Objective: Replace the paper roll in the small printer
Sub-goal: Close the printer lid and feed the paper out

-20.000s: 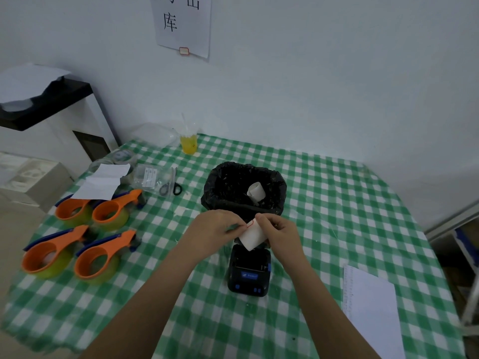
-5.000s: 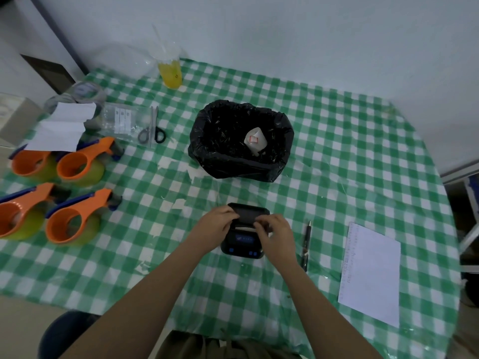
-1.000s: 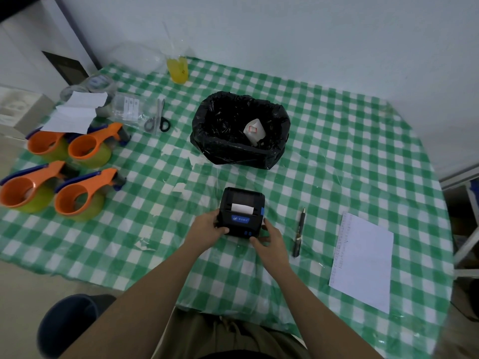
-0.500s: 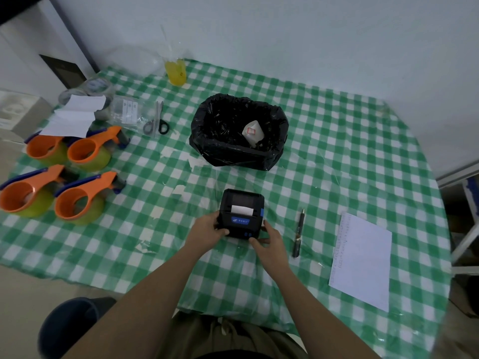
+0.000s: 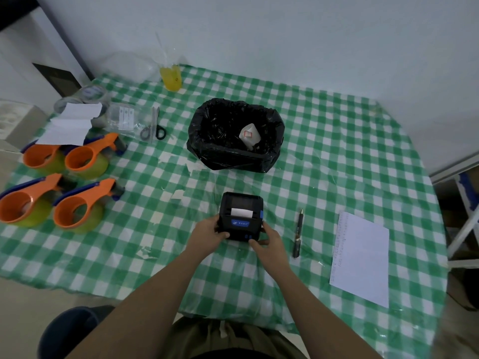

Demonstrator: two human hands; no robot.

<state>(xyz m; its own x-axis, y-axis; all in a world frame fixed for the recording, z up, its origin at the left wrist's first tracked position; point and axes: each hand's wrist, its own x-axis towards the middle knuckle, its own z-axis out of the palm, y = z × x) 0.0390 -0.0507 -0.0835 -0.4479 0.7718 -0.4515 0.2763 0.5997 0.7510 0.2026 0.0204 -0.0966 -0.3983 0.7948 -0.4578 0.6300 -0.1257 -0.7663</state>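
Since 20 s ago your hands have come down from lifting a white roll over the printer; lid now shut, w/ a white paper strip showing at the slot. Printer: small black boxy plastic unit, blue label on front, lying on the counter near its front edge, btwn your hands. Left hand curls round its left side, thumb on the front face; right hand clasps the right front corner, fingertips on the lower face. Both are closed on the printer.

Counter cover: glossy green-white check plastic, wrinkled, w/ pale torn patches left of the printer. Behind the printer, apart from it: bin lined w/ crinkled black film, a white scrap w/ red mark inside. Right: slim dark pen, then a white sheet near the right edge; its print is too small to read. Far left: four orange tape dispensers, leftmost ones cut by the frame. Open cloth lies right of the bin and btwn pen and sheet.
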